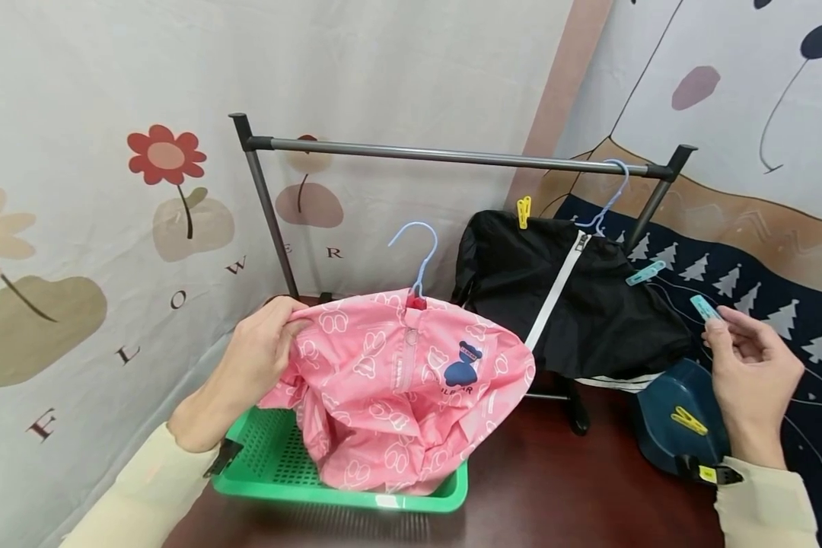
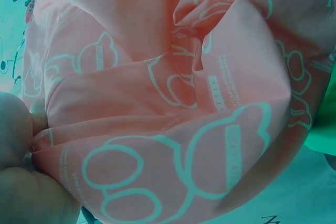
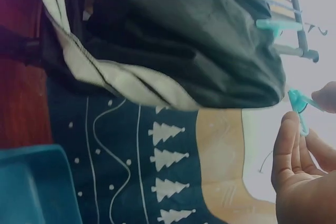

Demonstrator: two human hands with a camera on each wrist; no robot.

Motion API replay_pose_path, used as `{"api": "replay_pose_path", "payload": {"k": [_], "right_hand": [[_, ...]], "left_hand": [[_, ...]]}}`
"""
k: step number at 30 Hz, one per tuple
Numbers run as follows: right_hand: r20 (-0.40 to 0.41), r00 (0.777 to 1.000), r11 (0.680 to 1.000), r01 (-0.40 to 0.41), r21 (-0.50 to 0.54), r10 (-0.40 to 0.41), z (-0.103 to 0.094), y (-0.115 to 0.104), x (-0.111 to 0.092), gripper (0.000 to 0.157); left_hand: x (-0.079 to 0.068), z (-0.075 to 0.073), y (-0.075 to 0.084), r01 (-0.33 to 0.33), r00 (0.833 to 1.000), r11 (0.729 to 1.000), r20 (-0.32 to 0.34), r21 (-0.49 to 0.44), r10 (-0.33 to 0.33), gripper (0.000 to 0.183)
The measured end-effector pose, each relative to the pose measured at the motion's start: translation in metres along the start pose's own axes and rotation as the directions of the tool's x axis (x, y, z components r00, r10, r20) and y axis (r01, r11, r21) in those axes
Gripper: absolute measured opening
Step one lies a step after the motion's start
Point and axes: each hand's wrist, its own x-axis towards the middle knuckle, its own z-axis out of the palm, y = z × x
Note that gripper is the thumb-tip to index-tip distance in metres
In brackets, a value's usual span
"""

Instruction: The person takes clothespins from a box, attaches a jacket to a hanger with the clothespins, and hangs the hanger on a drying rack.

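We see the left hand [image 1: 263, 342] pinching the left shoulder of the pink jacket [image 1: 377, 380], which hangs in folds over the green basket [image 1: 342, 498]; whether its lower folds rest in there we cannot tell. The right hand [image 1: 753, 369] pinches a turquoise clip [image 1: 705, 308] between thumb and fingers, well apart from the pink cloth.

The blue hanger [image 1: 436, 242] pokes up through the collar, its hook free of the rail [image 1: 411, 152]. With only one shoulder held, we judge the hanger could tilt and slide out — slick-looking, crumpled fabric would help it. The clip could also spring away if pinched off-centre, or bite a loose fold and miss the hanger arm. Reaching across, we might snag the black jacket [image 1: 507, 281], which hangs at the rail's right end with a yellow clip [image 1: 524, 213] and a second turquoise clip [image 1: 646, 273] on its shoulders.

Beneath lies a dark reddish, glossy tabletop [image 1: 555, 472]; at its right a blue bin [image 1: 664, 411] contains another yellow clip [image 1: 689, 420]. Behind stands a pale curtain [image 1: 397, 68] printed with flowers and letters — to the right, a dark cloth [image 1: 818, 327] with white trees.
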Motion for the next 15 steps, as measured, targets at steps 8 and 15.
{"api": "replay_pose_path", "payload": {"k": [8,15], "right_hand": [[0.019,0.996,0.996,0.089,0.024,-0.09,0.006,-0.001,-0.005,0.029],[0.023,0.991,0.987,0.13,0.094,-0.133,0.014,-0.005,-0.009,0.028]], "left_hand": [[-0.002,0.004,0.0,0.024,0.999,1.0,-0.041,-0.005,-0.024,0.019],[-0.004,0.004,-0.001,0.059,0.997,0.998,-0.043,-0.007,-0.059,0.014]]}}
